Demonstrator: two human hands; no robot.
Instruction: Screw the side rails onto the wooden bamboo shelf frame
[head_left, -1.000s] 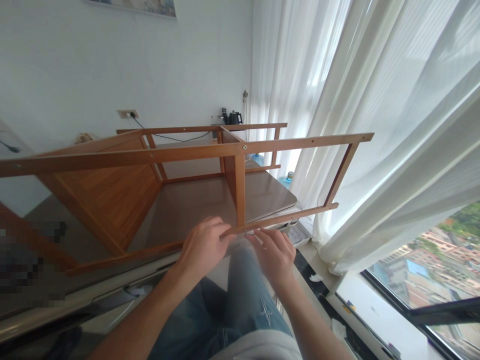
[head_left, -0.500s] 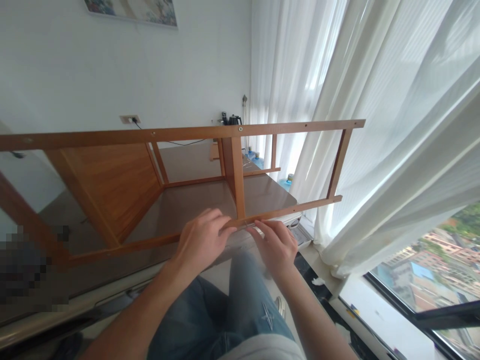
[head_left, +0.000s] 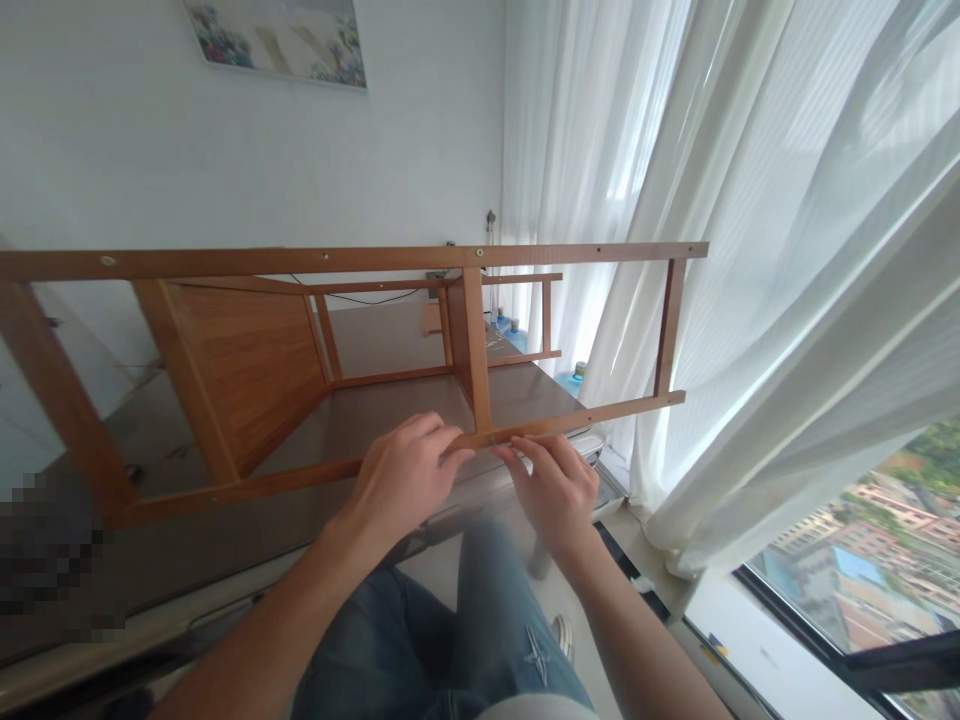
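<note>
A brown wooden shelf frame lies on its side on a grey-brown table. My left hand curls over its near bottom rail, just left of the upright post. My right hand pinches at the same rail just right of the post, fingertips together on something small that I cannot make out. Both hands almost touch at the joint between the post and the rail.
White sheer curtains hang close on the right, over a large window. A framed picture hangs on the white wall. Small bottles stand at the table's far right corner. My jeans-clad legs are below the table edge.
The view has tilted so the frame now sits more level. My hands have stayed at the joint on the near rail, shifting only slightly.
</note>
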